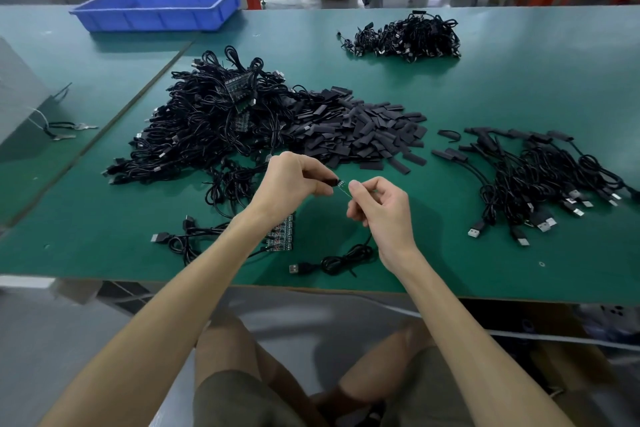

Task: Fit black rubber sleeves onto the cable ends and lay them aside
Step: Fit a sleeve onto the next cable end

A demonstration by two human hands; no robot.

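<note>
While the left hand pinched a black rubber sleeve between thumb and curled fingers, the right hand, just at its 3 o'clock, pinched the cable end between thumb and forefinger, its other fingers loosely curled. Both were held above the green table. A small board tip showed in the gap between the hands; whether it had entered the sleeve's mouth could not be told.

The main risk looked like misalignment. If the flat sleeve was squeezed too hard its mouth would likely close, and a board corner could catch on the rim and strain the thin leads.

The cable hung from the right hand to a tangled coil at 6 o'clock, with its USB plug near the table's front edge. A tug on the coil, or the plug slipping over the edge, might have pulled the end back out.

Sleeved cables lay at 3 o'clock, just beside the loose sleeve pile at 12 o'clock, so a careless lay-aside could have mixed the two
</note>
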